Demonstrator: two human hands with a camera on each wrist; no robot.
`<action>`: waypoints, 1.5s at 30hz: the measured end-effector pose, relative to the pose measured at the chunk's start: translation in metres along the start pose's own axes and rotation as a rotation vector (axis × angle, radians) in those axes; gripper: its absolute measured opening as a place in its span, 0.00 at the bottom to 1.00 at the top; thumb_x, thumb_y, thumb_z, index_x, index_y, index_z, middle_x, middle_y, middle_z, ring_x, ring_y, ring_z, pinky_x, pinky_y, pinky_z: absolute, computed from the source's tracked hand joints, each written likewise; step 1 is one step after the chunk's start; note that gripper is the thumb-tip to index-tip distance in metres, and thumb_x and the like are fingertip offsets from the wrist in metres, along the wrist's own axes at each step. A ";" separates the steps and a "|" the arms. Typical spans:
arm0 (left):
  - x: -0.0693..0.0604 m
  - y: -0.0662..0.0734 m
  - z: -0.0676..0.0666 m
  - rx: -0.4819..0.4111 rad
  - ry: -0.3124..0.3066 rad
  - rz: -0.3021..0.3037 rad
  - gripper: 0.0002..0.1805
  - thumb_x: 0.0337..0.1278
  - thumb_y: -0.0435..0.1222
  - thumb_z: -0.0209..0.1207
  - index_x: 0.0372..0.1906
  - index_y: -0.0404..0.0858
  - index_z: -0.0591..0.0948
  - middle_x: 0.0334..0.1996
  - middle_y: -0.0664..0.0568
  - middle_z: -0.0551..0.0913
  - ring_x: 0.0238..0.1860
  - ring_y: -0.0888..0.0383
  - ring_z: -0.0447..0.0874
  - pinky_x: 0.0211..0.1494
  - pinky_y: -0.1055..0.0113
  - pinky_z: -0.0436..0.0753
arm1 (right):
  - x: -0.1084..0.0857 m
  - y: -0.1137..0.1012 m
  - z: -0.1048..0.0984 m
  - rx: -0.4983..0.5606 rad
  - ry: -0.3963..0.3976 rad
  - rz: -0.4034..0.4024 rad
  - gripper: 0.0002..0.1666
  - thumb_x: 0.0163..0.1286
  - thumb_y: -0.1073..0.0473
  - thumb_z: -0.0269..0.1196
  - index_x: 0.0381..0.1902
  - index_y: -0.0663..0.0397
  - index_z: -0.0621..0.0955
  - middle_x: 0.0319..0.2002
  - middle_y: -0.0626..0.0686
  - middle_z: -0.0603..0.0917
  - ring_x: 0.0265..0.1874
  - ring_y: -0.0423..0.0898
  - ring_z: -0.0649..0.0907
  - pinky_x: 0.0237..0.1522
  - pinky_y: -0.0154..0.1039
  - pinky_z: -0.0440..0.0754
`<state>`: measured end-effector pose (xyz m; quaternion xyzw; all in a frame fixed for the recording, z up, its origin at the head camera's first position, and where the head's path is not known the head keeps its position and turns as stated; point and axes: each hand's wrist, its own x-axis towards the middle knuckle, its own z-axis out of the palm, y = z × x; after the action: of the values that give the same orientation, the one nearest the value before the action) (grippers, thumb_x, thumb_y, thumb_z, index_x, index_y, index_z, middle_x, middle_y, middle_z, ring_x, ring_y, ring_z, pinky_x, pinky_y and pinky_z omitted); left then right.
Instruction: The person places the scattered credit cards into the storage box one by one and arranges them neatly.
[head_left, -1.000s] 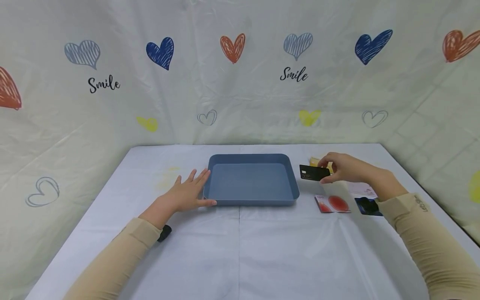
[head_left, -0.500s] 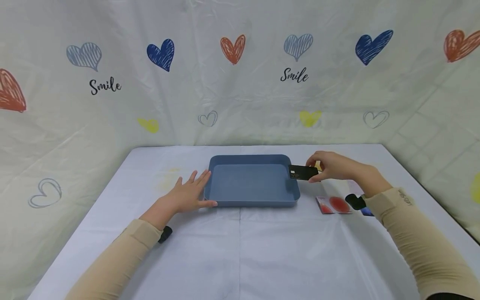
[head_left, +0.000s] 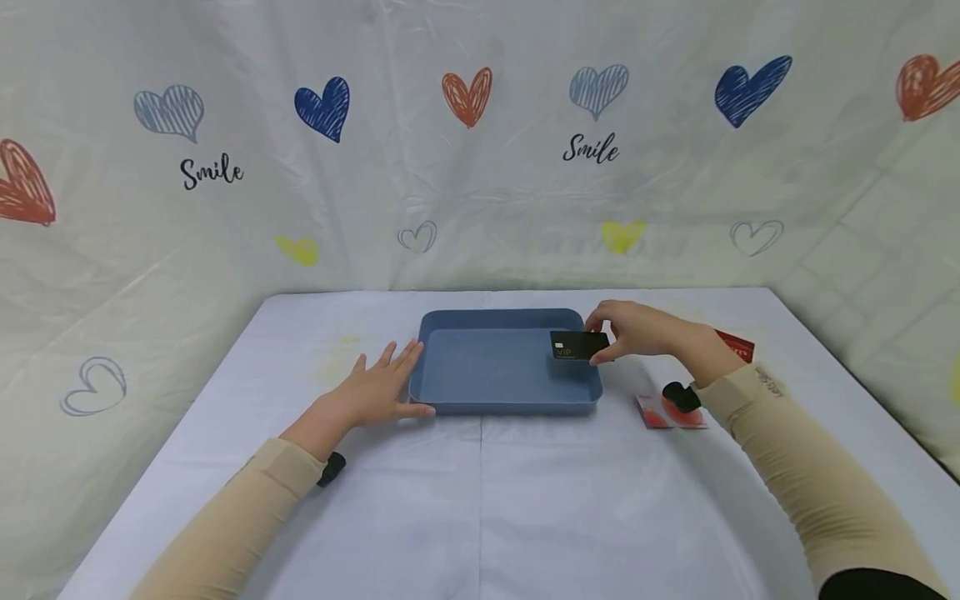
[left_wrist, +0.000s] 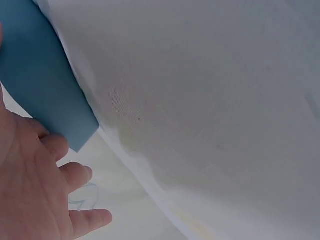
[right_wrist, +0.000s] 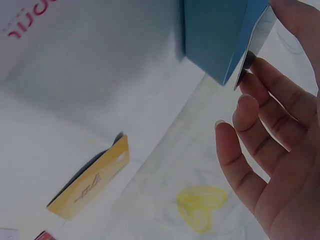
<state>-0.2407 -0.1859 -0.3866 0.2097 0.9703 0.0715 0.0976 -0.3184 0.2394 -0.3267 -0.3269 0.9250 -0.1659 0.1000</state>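
A black VIP card (head_left: 576,345) is pinched between the thumb and fingers of the right hand (head_left: 637,329), over the right end of a blue-grey tray (head_left: 495,408). In the right wrist view the card (right_wrist: 252,42) appears nearly edge-on beside the tray wall (right_wrist: 212,40), with the right hand (right_wrist: 280,125) curled around it. The left hand (head_left: 371,387) lies with spread fingers against the tray's left side. From the left wrist, that hand (left_wrist: 40,175) touches the tray's outer wall (left_wrist: 50,85).
A red and white card (head_left: 654,412) lies right of the tray, partly under the right wrist. Farther right is a dark red card (head_left: 738,343). A yellow card (right_wrist: 92,182) shows in the right wrist view. A white curtain with printed hearts stands behind the table.
The right hand has moved left with the black card, from beside the tray to over its right end. The left hand has stayed at the tray's left side.
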 end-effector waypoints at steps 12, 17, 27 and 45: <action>0.000 0.004 0.000 0.014 -0.005 -0.010 0.62 0.62 0.69 0.56 0.83 0.37 0.41 0.83 0.46 0.42 0.81 0.39 0.37 0.74 0.29 0.43 | 0.021 -0.015 0.003 -0.042 -0.031 -0.006 0.29 0.61 0.49 0.77 0.54 0.59 0.82 0.51 0.55 0.79 0.38 0.49 0.77 0.42 0.46 0.79; 0.002 0.004 0.002 0.039 -0.009 -0.022 0.62 0.62 0.70 0.55 0.83 0.37 0.39 0.83 0.47 0.42 0.82 0.41 0.36 0.74 0.30 0.44 | 0.029 -0.019 0.004 -0.043 -0.043 -0.007 0.30 0.62 0.48 0.77 0.55 0.60 0.82 0.52 0.55 0.79 0.41 0.50 0.78 0.46 0.48 0.79; 0.006 0.004 0.006 0.069 -0.003 -0.043 0.62 0.63 0.70 0.54 0.83 0.37 0.39 0.83 0.46 0.41 0.82 0.41 0.37 0.75 0.31 0.45 | 0.044 -0.032 0.005 -0.070 -0.046 -0.031 0.30 0.62 0.49 0.76 0.55 0.61 0.82 0.52 0.56 0.80 0.48 0.54 0.80 0.52 0.53 0.78; 0.005 0.006 0.005 0.108 -0.015 -0.048 0.62 0.63 0.71 0.52 0.83 0.36 0.39 0.83 0.46 0.41 0.82 0.42 0.37 0.75 0.31 0.45 | 0.066 -0.054 0.006 -0.096 -0.045 -0.052 0.31 0.62 0.51 0.77 0.56 0.62 0.81 0.52 0.57 0.81 0.53 0.55 0.80 0.57 0.53 0.78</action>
<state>-0.2421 -0.1776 -0.3913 0.1917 0.9767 0.0154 0.0950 -0.3364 0.1563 -0.3172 -0.3588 0.9206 -0.1167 0.1005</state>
